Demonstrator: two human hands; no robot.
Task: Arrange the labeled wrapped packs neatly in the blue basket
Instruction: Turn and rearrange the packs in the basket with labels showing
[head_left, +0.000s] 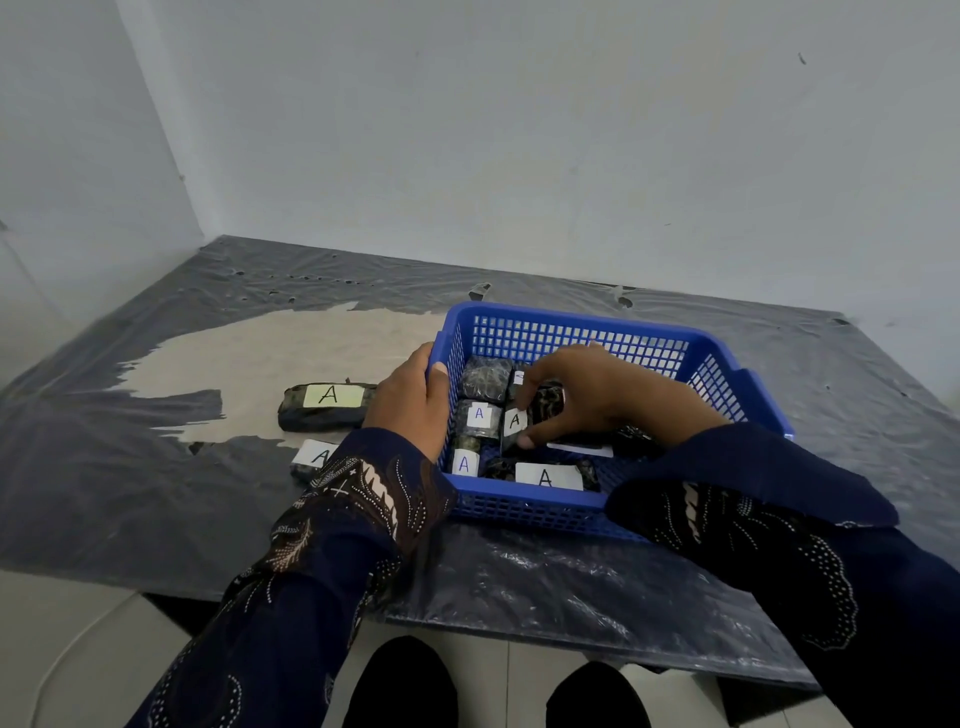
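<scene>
1. the blue basket (519, 506) sits centre right of the frame on the plastic-covered table (156, 493). several wrapped packs (479, 415) already lie inside, labels up along its left and near sides.
2. the right hand (597, 395) is inside the basket, thumb and fingers pinching a labelled pack (540, 415) near the middle, seemingly settling it into place.
3. the left hand (410, 400) curls over the basket's left rim, gripping it steady.
4. left to do: two packs lie outside at centre left, the yellow-label pack (327, 408) and a white-label pack (311, 460) partly under the left sleeve.
</scene>
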